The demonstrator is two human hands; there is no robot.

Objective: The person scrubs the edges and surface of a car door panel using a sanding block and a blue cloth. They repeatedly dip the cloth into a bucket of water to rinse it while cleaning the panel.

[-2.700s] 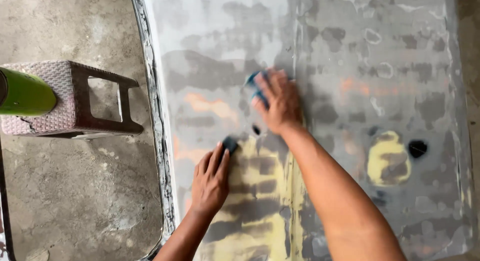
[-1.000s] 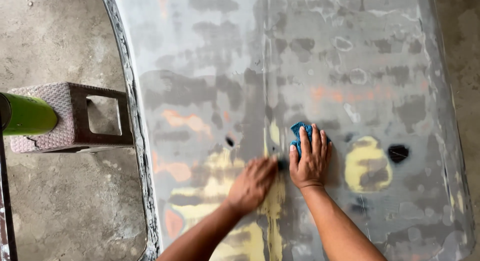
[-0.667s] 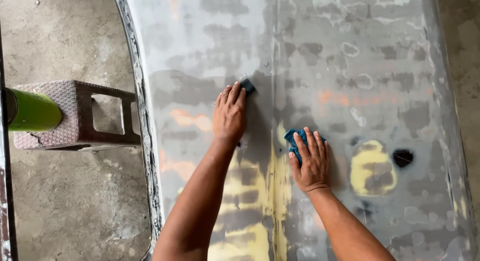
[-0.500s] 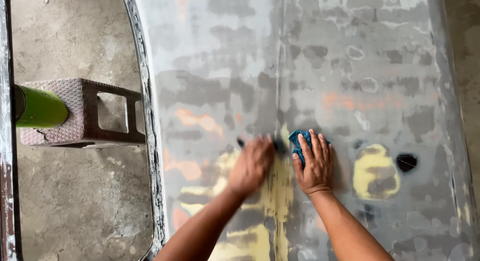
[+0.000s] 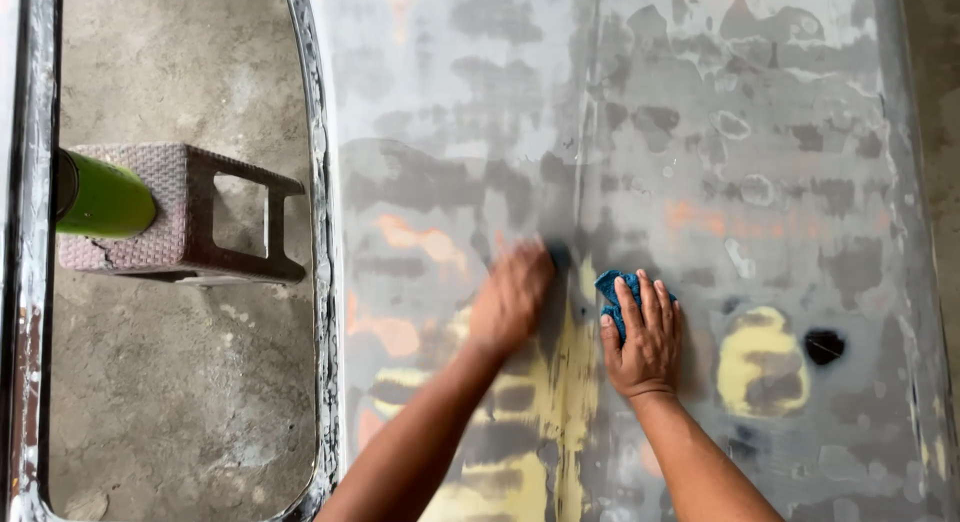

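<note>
A big grey metal body panel patched with yellow and orange filler fills the view. My right hand lies flat on it, pressing a crumpled blue cloth under the fingers. Just to its left, my left hand is motion-blurred on the panel, pressing a small dark pad that peeks out past the fingertips. Both hands rest beside the yellow filler stripe along the panel's centre crease.
A brown woven plastic stool stands on the concrete floor at the left, with a green can lying on it. The panel's worn left edge curves down the frame. A black spot marks the panel at right.
My left hand has been sliding the dark pad up and down over the panel beside the crease. My right hand moved down from the upper panel, then stayed flat on the blue cloth.
</note>
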